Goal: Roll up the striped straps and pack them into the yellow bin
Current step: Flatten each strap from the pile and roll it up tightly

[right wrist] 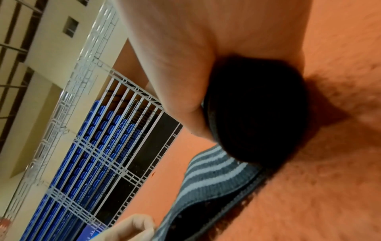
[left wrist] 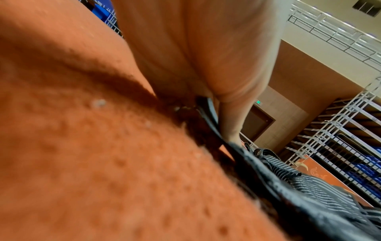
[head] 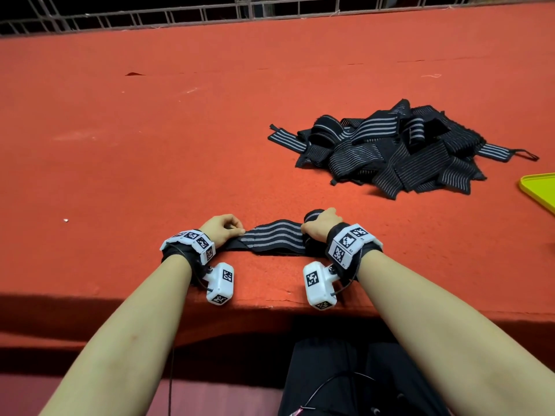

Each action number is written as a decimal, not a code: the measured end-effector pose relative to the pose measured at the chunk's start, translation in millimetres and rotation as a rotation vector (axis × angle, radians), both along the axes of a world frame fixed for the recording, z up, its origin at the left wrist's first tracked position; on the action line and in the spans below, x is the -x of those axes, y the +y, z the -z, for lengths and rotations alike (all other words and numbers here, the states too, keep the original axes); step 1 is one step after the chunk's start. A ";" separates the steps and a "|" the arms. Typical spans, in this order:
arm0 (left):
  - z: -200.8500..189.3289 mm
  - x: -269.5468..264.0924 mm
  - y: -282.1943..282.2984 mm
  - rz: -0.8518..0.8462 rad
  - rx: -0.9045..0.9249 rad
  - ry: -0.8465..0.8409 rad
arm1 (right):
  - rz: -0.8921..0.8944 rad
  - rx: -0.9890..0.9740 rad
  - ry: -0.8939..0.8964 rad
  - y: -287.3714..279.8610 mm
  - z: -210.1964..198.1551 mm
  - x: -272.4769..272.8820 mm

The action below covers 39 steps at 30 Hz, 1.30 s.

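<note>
Fingers of left hand point(head: 221, 229) curl and pinch the left end of one striped strap point(head: 274, 237), low centre of the head view. Right hand point(head: 322, 225) curls round the rolled end point(head: 313, 216) of that strap; the flat stretch runs between the two hands on the red table point(head: 180, 130). Pile of loose straps point(head: 399, 148) sits mid-right, well apart from the hands. Yellow bin point(head: 539, 187) shows only as a corner at the right edge.

Left wrist view: left hand point(left wrist: 206, 57) fills upper centre, strap point(left wrist: 288, 187) edge under the thumb, running to lower right; grip looks like a pinch, blurred.

Right wrist view: right hand point(right wrist: 195, 57) at top clamps the dark roll point(right wrist: 257, 110); striped tail point(right wrist: 212, 176) trails to lower centre, where the left hand's fingertips point(right wrist: 132, 228) hold it.
</note>
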<state>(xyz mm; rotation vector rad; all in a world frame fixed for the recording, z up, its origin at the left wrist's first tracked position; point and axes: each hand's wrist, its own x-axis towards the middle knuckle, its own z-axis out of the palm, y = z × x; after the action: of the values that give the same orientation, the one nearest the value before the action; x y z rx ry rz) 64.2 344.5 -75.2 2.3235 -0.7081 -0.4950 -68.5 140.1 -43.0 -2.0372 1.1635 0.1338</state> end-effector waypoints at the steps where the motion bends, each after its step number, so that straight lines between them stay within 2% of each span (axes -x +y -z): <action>1: -0.8 -0.8 1.2 0.005 0.004 -0.006 | -0.008 -0.017 -0.008 -1.9 -0.6 -0.5; 7: -1.6 -3.7 3.5 0.000 -0.002 -0.018 | -0.024 -0.124 -0.073 -17.5 -2.0 1.0; 11: 0.0 -3.6 1.6 0.011 -0.056 -0.025 | -0.081 0.135 -0.016 1.0 6.4 2.1; 13: 0.3 -2.1 2.3 0.012 -0.053 -0.017 | -0.123 0.196 0.002 8.9 6.7 3.6; 18: -0.6 1.4 2.0 -0.019 -0.030 -0.022 | -0.092 0.016 0.058 -2.3 -6.3 -1.3; 22: -0.9 3.5 2.9 -0.048 -0.010 -0.013 | -0.126 -0.121 0.001 -7.2 -13.2 -2.3; 28: 1.0 4.2 3.0 -0.057 0.010 -0.003 | -0.026 0.015 0.011 27.4 -8.9 -15.6; 32: 0.5 4.4 2.6 -0.053 0.007 -0.006 | -0.092 -0.039 -0.012 33.8 -12.6 -20.6; 37: 3.1 2.9 3.7 -0.054 0.028 0.009 | -0.151 -0.196 0.017 22.3 -22.1 -22.8; 39: 3.7 2.9 3.6 -0.049 0.028 0.003 | -0.191 -0.183 0.033 23.1 -23.2 -19.9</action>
<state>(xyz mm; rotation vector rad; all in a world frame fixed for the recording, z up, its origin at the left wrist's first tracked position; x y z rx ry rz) 61.3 348.1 -78.9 2.3082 -0.6508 -0.4637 -48.7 163.2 -19.8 -1.9851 0.9381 0.3569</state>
